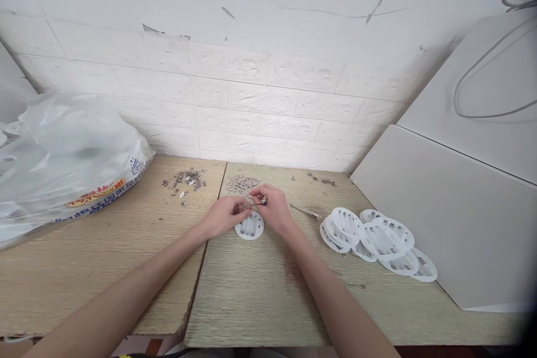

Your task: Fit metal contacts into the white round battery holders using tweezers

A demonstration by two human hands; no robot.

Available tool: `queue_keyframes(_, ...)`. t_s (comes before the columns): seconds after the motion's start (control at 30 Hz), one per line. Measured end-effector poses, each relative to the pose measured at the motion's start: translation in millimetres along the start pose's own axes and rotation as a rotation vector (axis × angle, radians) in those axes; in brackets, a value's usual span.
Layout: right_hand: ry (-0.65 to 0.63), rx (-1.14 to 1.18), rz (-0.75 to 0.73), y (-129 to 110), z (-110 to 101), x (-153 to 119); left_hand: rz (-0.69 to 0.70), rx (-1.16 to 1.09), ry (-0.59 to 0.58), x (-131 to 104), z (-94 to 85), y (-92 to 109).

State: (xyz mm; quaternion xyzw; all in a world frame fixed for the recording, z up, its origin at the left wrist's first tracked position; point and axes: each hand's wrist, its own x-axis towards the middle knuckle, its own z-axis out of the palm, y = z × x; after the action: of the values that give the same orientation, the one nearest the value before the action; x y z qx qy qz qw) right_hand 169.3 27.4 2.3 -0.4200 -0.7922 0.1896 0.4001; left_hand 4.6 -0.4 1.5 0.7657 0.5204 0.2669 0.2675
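A round white plastic disc (250,230) with slots and small metal parts lies flat on the table between my hands. My left hand (226,215) is closed at the disc's upper left edge, thumb and fingers pinched together; what they hold is too small to tell. Closed around a thin metal tool with a dark blue end (264,202) is my right hand (272,207), just above the disc. The tool points left toward my left fingertips. Right behind my hands lies a pile of small metal pieces (242,183).
Several similar white discs (386,238) overlap on the right, with tweezers (306,211) left of them. Another pile of metal parts (188,180) lies on the left board, beside a full plastic bag (75,151). A white panel (444,207) bounds the right side; a brick-patterned wall (260,100) the back.
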Motion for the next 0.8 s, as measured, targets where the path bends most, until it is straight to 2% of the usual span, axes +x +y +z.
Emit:
queue_keyframes(0.37,-0.009,0.021,0.017,-11.4,-8.4,-3.2,-0.020,-0.134,-0.036,-0.8,-3.1,-2.0)
queue_keyframes(0.57,-0.015,0.185,0.109,-13.5,-11.8,-3.4,-0.050,-0.246,-0.026,-1.0,-4.5,-2.2)
queue_keyframes(0.8,-0.128,0.363,0.169,-19.5,-13.5,-3.8,-0.041,-0.391,0.020,0.1,-4.7,-9.4)
